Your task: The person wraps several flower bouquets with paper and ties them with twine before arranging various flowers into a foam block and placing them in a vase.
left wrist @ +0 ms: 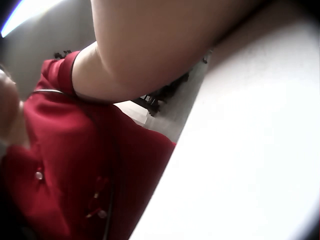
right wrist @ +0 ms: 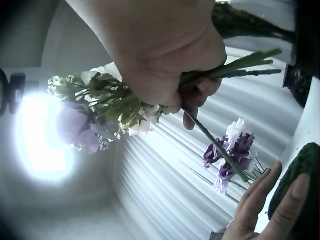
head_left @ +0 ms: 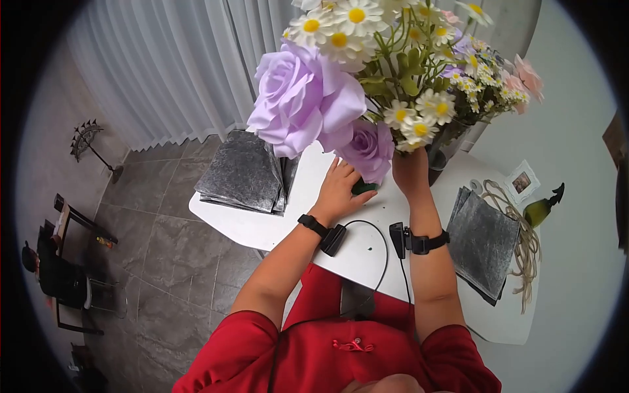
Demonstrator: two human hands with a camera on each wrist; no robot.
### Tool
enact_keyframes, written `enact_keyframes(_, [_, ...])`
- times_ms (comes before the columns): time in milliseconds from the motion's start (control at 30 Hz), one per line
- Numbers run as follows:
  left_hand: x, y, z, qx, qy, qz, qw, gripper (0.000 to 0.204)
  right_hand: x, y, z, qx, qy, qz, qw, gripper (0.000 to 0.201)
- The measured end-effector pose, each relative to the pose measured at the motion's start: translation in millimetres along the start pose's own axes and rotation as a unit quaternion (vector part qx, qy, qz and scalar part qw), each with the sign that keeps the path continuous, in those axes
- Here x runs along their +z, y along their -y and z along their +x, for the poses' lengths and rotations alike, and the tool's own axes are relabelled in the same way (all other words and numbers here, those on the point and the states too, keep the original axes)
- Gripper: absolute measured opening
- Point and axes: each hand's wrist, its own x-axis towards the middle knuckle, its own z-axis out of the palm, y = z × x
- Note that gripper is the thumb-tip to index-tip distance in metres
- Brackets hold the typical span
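Note:
My right hand (right wrist: 175,75) grips the stems (right wrist: 250,65) of a bunch of artificial flowers, raised over the white table. The bunch carries large lilac roses (head_left: 304,98) and white daisies (head_left: 354,16), which fill the top of the head view. My left hand (head_left: 339,190) lies low at the table with its fingers fairly straight. Beside its thumb is a dark green block (right wrist: 300,175), partly hidden by the roses in the head view. One long stem (right wrist: 215,140) slants down from the bunch toward the left fingers. The left wrist view shows only arm, red clothing and table.
Stacks of dark grey sheets lie at the left (head_left: 242,173) and right (head_left: 485,239) of the white table (head_left: 367,262). Rope (head_left: 527,262), a small framed picture (head_left: 522,182) and a dark vase (head_left: 442,147) with more flowers stand on the right. Cables run from the wrist cameras.

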Motion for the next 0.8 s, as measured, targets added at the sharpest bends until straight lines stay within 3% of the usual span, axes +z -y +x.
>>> enact_keyframes(33, [-2.4, -6.4, -0.8, 0.042, -0.006, 0.015, 0.999, 0.059, -4.0, -7.4, -5.2, -0.012, 0.012, -0.018, 1.0, 0.022])
enact_keyframes(133, [-1.4, -13.5, -2.6, 0.059, -0.01, 0.03, 0.998, 0.054, -9.6, -12.2, -9.8, -0.007, -0.017, -0.043, 0.999, 0.025])
enact_keyframes(200, [2.8, -11.8, -2.2, 0.053, 0.004, 0.034, 0.998, 0.046, -10.3, -16.4, -11.2, 0.025, -0.027, 0.021, 0.999, 0.028])
enact_keyframes(233, [7.6, -7.8, -3.8, 0.049, 0.02, 0.059, 0.997, 0.043, -7.0, -29.9, -15.2, -0.041, -0.045, -0.106, 0.992, 0.031])
enact_keyframes(333, [16.9, -2.3, -5.7, 0.042, 0.03, 0.085, 0.995, 0.036, -19.5, 1.6, -13.0, 0.02, -0.032, -0.052, 0.998, 0.034])
enact_keyframes(433, [19.1, -3.6, -5.2, 0.041, 0.035, 0.095, 0.994, 0.036, -21.4, -5.4, -14.8, -0.012, -0.038, -0.066, 0.997, 0.035])
enact_keyframes(600, [5.3, -23.2, 0.7, 0.076, -0.021, 0.076, 0.994, 0.04, -30.0, -1.6, -11.6, 0.015, -0.061, 0.017, 0.998, 0.022])
enact_keyframes(667, [7.1, -24.4, 2.3, 0.065, -0.008, 0.067, 0.996, 0.041, -27.2, -14.6, -12.4, -0.021, -0.06, 0.011, 0.998, 0.022])
enact_keyframes(800, [19.4, -14.3, -1.1, 0.057, 0.008, 0.118, 0.991, 0.041, -36.3, 0.9, -14.0, 0.011, -0.064, 0.072, 0.995, 0.027])
